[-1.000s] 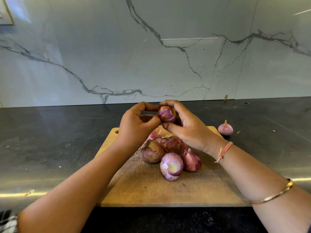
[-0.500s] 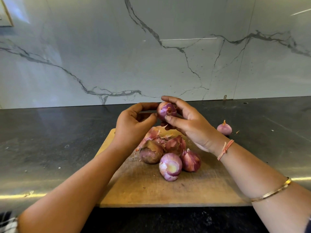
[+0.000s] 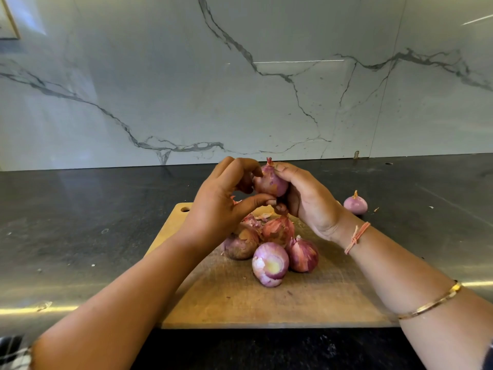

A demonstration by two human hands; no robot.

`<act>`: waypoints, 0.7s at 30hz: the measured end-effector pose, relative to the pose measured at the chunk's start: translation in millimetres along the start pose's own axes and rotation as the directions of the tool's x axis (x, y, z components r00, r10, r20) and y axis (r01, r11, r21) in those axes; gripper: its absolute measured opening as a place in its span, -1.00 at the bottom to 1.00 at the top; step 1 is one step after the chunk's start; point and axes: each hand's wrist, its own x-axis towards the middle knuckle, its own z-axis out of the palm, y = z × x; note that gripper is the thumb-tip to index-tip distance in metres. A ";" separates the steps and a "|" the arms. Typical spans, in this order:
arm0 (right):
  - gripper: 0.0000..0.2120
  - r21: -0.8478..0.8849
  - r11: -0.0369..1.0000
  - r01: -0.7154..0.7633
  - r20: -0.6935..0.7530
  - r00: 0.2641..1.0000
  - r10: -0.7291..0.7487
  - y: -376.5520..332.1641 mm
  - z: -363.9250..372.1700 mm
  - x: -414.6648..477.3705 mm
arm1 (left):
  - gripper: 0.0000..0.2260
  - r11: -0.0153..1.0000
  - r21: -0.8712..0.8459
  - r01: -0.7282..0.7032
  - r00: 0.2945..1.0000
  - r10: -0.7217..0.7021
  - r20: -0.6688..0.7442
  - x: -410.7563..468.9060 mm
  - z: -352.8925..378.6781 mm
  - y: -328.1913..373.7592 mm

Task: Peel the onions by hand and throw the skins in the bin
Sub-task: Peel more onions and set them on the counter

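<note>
Cupping a small red-skinned onion (image 3: 270,182), your right hand (image 3: 306,201) curls round it while your left hand (image 3: 221,204) pinches its near side. Below both hands, four more red onions (image 3: 270,263) and loose skins (image 3: 250,218) lie on the wooden chopping board (image 3: 240,303); right of your right hand, a peeled onion (image 3: 355,204) sits on the dark tabletop (image 3: 80,236).

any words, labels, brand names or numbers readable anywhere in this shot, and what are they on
None: no readable text in this view.
The cutting board, the held onion, the counter and the marble wall bear no print.
The framed thing at the top left corner is cut off by the picture's edge; nothing can be read on it.
</note>
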 end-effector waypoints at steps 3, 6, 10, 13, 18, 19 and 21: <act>-0.62 -0.065 0.998 0.009 -0.012 1.000 -0.010 -0.4 0.9 0.1 | -0.68 0.999 0.024 -0.021 1.000 0.021 0.022 -0.8 0.0 0.1; -0.46 -0.169 0.985 0.030 -0.049 0.998 -0.039 -0.4 -0.2 1.0 | -0.64 0.999 0.041 -0.027 0.997 0.025 0.069 -1.2 -0.7 -0.1; -0.39 -0.219 0.974 0.056 -0.090 0.993 -0.077 0.0 1.7 1.7 | -0.62 0.993 0.096 -0.070 0.991 0.058 0.119 -1.3 -2.3 -2.5; -0.46 -0.266 0.962 0.053 -0.102 0.991 -0.083 -2.4 2.4 1.0 | -0.64 0.994 0.085 -0.070 0.990 0.059 0.128 -2.3 -2.4 -2.5; -0.57 -0.241 0.969 0.058 -0.084 0.993 -0.081 -4.7 0.7 -2.1 | -0.75 0.988 0.113 -0.104 0.989 0.091 0.113 -1.6 -1.5 -3.1; -0.56 -0.235 0.970 0.067 -0.081 0.993 -0.088 -5.0 1.2 -2.0 | -0.75 0.988 0.117 -0.104 0.990 0.091 0.106 -1.9 -1.5 -3.3; -0.54 -0.233 0.971 0.057 -0.084 0.993 -0.079 -4.0 2.1 -1.3 | -0.68 0.991 0.103 -0.080 0.992 0.069 0.109 -2.7 -1.6 -3.4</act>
